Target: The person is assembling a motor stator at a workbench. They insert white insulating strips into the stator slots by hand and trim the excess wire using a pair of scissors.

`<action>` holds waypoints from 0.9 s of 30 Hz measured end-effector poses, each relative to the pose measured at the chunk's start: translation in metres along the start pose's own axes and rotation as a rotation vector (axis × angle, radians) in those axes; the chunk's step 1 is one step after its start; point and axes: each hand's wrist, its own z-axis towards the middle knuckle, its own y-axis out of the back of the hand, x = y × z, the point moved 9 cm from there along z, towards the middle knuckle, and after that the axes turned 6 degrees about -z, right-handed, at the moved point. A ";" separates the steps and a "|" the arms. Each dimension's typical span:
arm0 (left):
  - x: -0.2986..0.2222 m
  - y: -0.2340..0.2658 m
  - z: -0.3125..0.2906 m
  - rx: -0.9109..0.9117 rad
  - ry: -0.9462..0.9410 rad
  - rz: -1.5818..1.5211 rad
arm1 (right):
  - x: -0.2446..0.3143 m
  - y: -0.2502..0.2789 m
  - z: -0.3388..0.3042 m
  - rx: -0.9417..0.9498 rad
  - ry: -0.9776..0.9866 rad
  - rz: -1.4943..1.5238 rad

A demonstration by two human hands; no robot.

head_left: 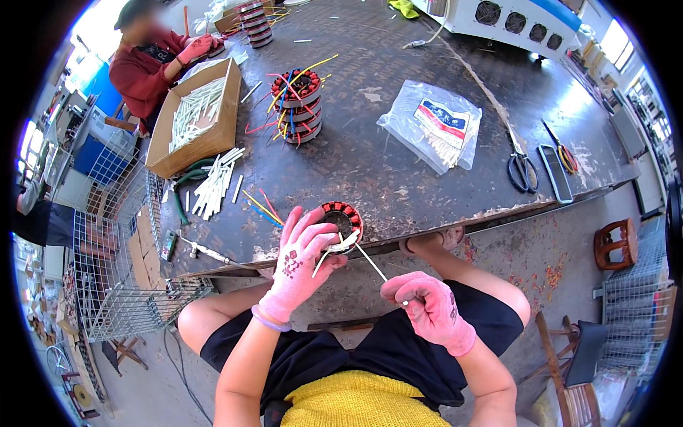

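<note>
Pink-gloved, both hands. I see the left hand (302, 260) curled around one red-wound stator (343, 219) at the near tabletop (398, 135) edge, fingers closed on it. The right hand (425, 306) sits off the edge over the lap, pinching one thin white strip (371, 263) that runs up to the stator. One stack of wired stators (299, 107) mid-tabletop, one cardboard box (196, 121) at the left edge, one plastic bag (434, 132), one pair of scissors (521, 167) toward the right edge.

Red-wound stator ring (343, 218) upright at table edge; white strip (370, 262) slanting from it.
</note>
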 end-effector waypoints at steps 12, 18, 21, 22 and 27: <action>0.000 -0.002 -0.004 -0.012 0.032 0.043 | -0.008 -0.007 0.027 0.001 0.035 -0.036; 0.003 -0.002 -0.002 -0.052 0.090 0.077 | -0.057 -0.019 0.035 -0.015 -0.091 0.206; 0.002 -0.003 0.002 -0.059 0.129 0.089 | -0.077 -0.028 0.040 -0.089 -0.183 0.354; 0.002 -0.002 0.001 -0.064 0.147 0.093 | -0.077 -0.026 0.042 -0.128 -0.190 0.280; 0.003 0.001 -0.006 -0.132 0.099 0.086 | -0.081 -0.024 0.046 -0.168 -0.349 0.230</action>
